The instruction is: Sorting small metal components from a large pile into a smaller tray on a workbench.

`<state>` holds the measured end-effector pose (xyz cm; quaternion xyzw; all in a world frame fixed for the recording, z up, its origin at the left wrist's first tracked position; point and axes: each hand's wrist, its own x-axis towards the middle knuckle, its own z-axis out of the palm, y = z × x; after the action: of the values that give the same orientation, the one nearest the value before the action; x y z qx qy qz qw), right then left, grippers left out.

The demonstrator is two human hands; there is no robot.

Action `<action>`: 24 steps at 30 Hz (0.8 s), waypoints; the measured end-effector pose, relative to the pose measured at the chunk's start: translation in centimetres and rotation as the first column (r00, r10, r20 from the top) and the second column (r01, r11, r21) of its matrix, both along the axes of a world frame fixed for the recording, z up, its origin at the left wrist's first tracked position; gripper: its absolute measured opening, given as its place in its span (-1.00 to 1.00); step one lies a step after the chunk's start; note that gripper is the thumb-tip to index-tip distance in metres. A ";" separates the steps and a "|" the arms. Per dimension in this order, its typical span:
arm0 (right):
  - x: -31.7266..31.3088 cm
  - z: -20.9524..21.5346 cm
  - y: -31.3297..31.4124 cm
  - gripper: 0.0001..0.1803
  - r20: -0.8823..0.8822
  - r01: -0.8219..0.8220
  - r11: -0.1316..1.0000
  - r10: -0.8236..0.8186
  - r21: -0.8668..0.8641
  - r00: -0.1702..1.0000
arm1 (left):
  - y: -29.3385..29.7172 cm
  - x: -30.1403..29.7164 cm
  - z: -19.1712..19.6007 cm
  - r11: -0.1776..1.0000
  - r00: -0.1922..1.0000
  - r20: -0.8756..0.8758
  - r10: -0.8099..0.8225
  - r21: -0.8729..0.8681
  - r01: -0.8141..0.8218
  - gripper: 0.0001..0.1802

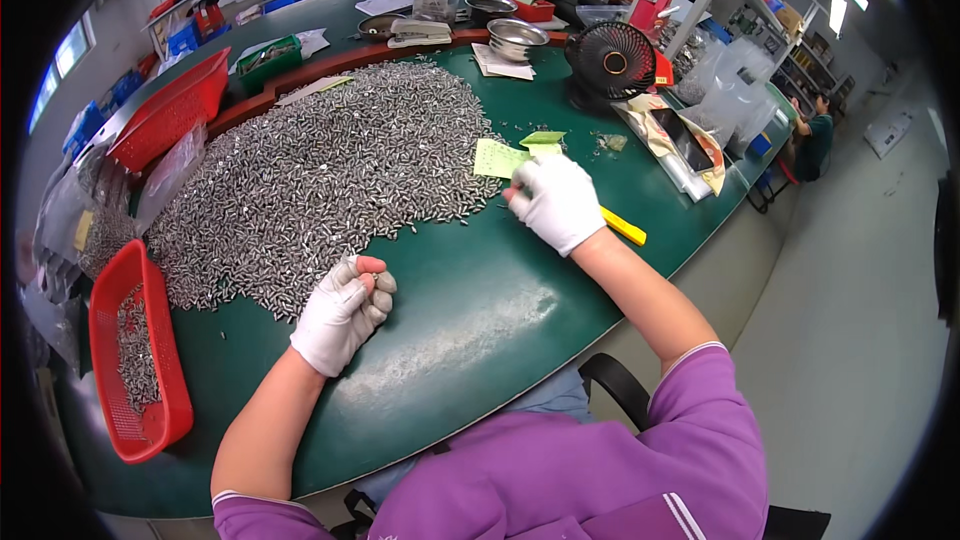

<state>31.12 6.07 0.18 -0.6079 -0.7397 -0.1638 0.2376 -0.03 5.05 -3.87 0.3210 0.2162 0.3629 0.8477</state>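
A wide heap of small silvery metal pins (330, 160) covers much of the green table (450, 315). My left hand (345, 312), in a white glove with bare fingertips, is closed in a pinch just off the heap's near edge. What sits between its thumb and finger is too small to make out. My right hand (558, 202), gloved the same way, is over the table at the heap's right edge, fingers curled down and together. Its fingertips are beside yellow-green paper slips (497, 158); anything in them is hidden. A yellow-handled tool (623, 227) lies beside my right wrist.
A red basket (182, 395) with some pins stands at the left, another red basket (180, 110) behind it. A black fan (612, 62), metal bowls (517, 37) and a phone (682, 138) are at the far side. Other people work in the background.
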 end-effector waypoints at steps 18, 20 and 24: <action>0.7 3.8 5.5 -0.80 -0.695 0.048 0.998 0.000 0.050 0.719 | -0.1 -0.2 -0.1 1.000 1.000 0.005 0.012 0.002 -0.013 -0.85; 3.2 2.8 8.2 -0.79 -0.440 0.122 0.926 0.053 0.358 0.896 | -0.1 0.1 0.1 1.000 1.000 0.003 0.008 0.010 -0.008 -0.84; 7.9 0.9 10.4 -0.73 -0.626 0.161 0.935 0.078 0.316 0.776 | -0.1 0.8 0.5 1.000 1.000 -0.016 0.011 0.005 -0.011 -0.84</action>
<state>38.97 16.50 1.07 -0.5912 -0.5618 -0.0863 0.5721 0.81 4.92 -3.33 0.3246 0.2237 0.3656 0.8432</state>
